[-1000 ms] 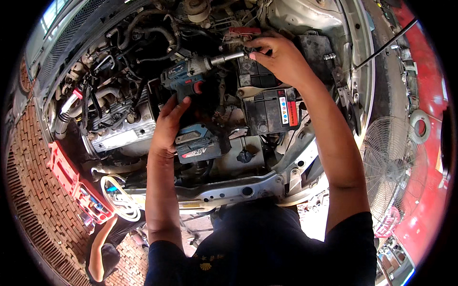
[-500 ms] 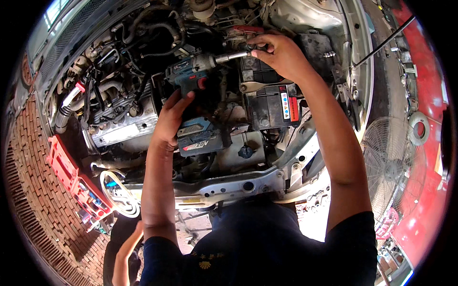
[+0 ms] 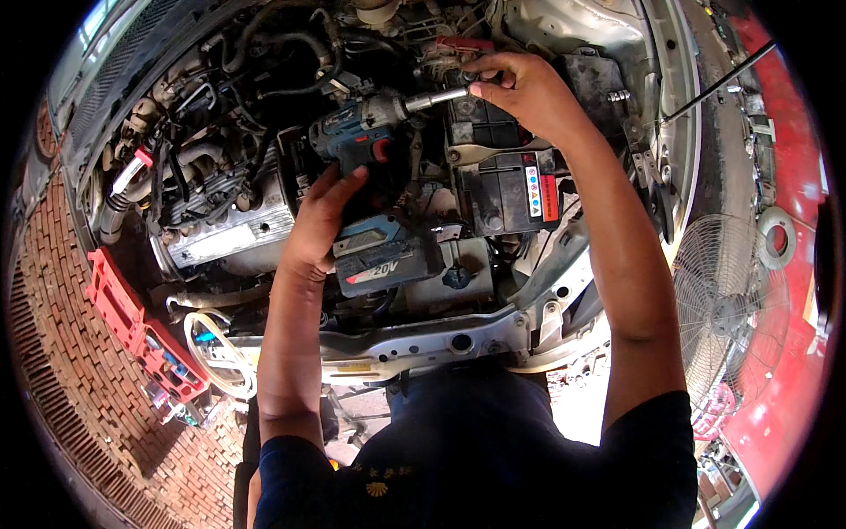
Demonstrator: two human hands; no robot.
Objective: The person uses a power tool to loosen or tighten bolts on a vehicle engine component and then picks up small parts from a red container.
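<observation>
My left hand (image 3: 322, 216) is wrapped round the grip of a cordless impact wrench (image 3: 357, 132), blue-grey and black with a large battery pack at its base. From its nose a long silver socket extension (image 3: 436, 98) points right. At the far end of that extension is my right hand (image 3: 520, 93), thumb and fingers pinched round a small dark piece, partly hidden by the fingers. Below the right hand sits a black car battery (image 3: 493, 196) with a metal hold-down bar across it. The tool hangs above the open engine bay.
The engine (image 3: 225, 238) lies left, with hoses behind it. A red tool case (image 3: 145, 326) stands open at the left, beside a looped pale hose (image 3: 216, 357). The front body panel (image 3: 423, 348) runs before me. At right are a prop rod (image 3: 718, 81) and a wire-caged fan (image 3: 730, 313).
The impact wrench and my right hand have shifted slightly right in view, still together. Another person's arm at the lower left has mostly gone out of sight behind my sleeve.
</observation>
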